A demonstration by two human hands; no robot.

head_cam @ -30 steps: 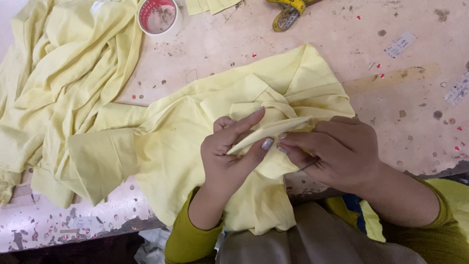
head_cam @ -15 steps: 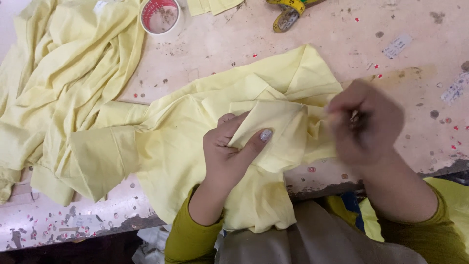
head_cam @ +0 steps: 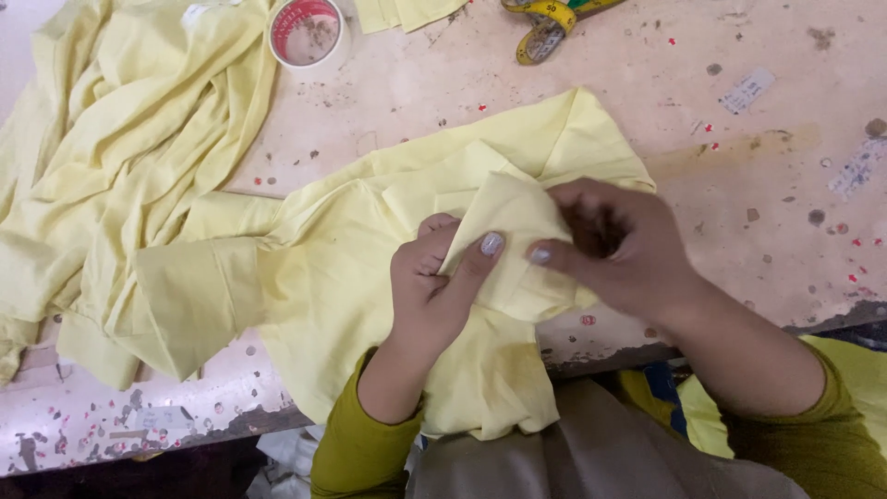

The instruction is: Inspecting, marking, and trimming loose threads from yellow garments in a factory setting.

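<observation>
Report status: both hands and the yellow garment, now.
Left hand and right hand both pinching a fold of the yellow garment. Garment hangs over table edge. Nothing on top of it.

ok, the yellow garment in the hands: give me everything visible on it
The pale yellow garment looks like thin, soft woven cloth, crumpled and partly folded on the worn worktable, its lower edge hanging over the table's front. A cuffed sleeve lies out to the left. The left hand pinches a raised fold with its thumb on top; the right hand grips the same fold from the other side. A heap of like cloth adjoins it.

Two hands [head_cam: 434,286], one tape roll [head_cam: 308,32], one measuring tape [head_cam: 545,28]
</observation>
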